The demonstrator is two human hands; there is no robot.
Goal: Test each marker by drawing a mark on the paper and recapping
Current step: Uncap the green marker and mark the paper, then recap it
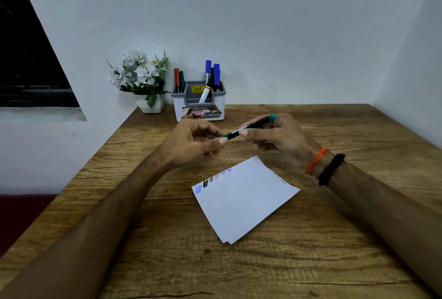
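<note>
Hands: the left hand [191,142] and the right hand [277,136] meet above the wooden bench [334,239], both raised clear of its surface.
Marker: a green marker [248,127] spans the gap between the hands, tilted, its teal end up by the right hand's knuckles and its lower end pointing into the left hand.
Left hand: fingers curled, thumb and forefinger pinching the marker's lower end; whether that end is a cap seated or coming off cannot be told.
Right hand: fingers wrapped round the barrel, thumb pressed along it just beside the left thumb.
Paper: a white sheet [244,200] lies flat on the bench, below and nearer than the hands, turned at an angle; a row of short colour marks, blue, black, red and blue again, runs along the edge closest to the left hand.
Holder: a white and grey organiser [199,105] stands beyond the hands at the wall, with a red and a green marker in its left slot and blue-capped ones in its right.
Plant: a small pot of white flowers [143,78] sits just left of the holder.
Wrist: an orange band [316,160] and a black band [331,169] ring the right wrist.
</note>
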